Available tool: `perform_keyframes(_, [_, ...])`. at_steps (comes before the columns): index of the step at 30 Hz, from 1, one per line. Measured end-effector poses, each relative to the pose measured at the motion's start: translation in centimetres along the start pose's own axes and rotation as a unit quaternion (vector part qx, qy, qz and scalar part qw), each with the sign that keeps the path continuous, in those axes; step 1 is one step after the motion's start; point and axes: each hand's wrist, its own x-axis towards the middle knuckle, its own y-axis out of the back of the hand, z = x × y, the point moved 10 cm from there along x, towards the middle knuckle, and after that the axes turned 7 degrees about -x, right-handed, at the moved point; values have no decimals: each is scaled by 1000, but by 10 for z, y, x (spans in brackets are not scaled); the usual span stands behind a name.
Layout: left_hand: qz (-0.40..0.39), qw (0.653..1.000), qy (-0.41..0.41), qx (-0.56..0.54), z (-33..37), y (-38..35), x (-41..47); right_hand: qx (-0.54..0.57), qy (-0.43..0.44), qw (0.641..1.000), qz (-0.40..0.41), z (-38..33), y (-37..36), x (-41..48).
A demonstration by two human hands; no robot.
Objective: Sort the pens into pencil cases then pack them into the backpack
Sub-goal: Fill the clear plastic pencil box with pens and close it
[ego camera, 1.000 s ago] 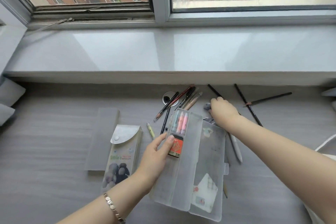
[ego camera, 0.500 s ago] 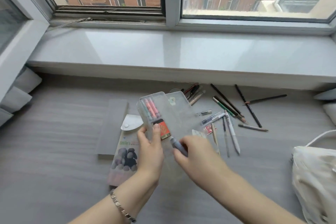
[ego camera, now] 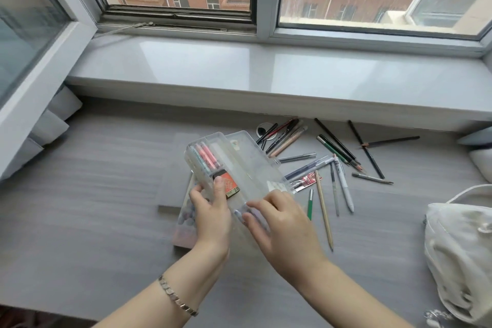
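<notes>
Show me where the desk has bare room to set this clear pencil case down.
Free: the wide desk stretch left of the flat grey case, and the front strip between the right forearm and the backpack. The windowsill is bare too. Crowded: the loose pens and pencils fanned right of the clear pencil case.

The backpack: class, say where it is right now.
In the head view the backpack sits on the grey desk at the far right, beyond the loose pens and the right hand.
</notes>
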Motion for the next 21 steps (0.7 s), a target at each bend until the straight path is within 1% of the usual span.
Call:
perform_keyframes(3, [-7, 1000, -13, 1, 4, 8, 1, -9, 52, 998, -22, -15, -13, 3])
perform_keyframes(7, [-20, 999, -32, 30, 10, 20, 9, 9, 47, 998, -52, -21, -31, 11])
perform_keyframes(8, [-23, 998, -38, 41, 13, 24, 12, 12, 53, 996, -73, -28, -38, 14])
perform_keyframes(10, [-32, 996, -51, 62, 20, 27, 15, 8, 61, 987, -147, -34, -53, 21])
perform_keyframes(11, [-31, 996, -54, 69, 24, 33, 19, 26, 71, 981, -180, -40, -60, 25])
perform_keyframes(12, [-27, 995, -57, 73, 28, 37, 23, 58, 84, 978, -182, -44, -59, 30])
perform_keyframes(13, [-20, 996, -57, 71, 30, 40, 27, 80, 93, 981, -149, -44, -49, 37])
perform_keyframes(14, [-10, 996, -55, 66, 34, 50, 36, 95, 86, 988, -86, -42, -40, 50])
perform_keyframes(15, [-2, 997, -53, 62, 37, 56, 43, 97, 56, 993, -26, -27, -33, 60])
perform_keyframes(16, [7, 997, -50, 60, 40, 62, 49, 88, 10, 996, 8, -9, -31, 70])
perform_keyframes(17, [16, 997, -49, 59, 45, 70, 58, 75, -43, 996, 7, 10, -39, 82])
perform_keyframes(19, [34, 997, -51, 56, 51, 81, 71, 20, -115, 992, -47, 42, -63, 94])
perform_keyframes(21, [36, 997, -49, 52, 55, 86, 84, -24, -128, 984, -122, 56, -92, 101])
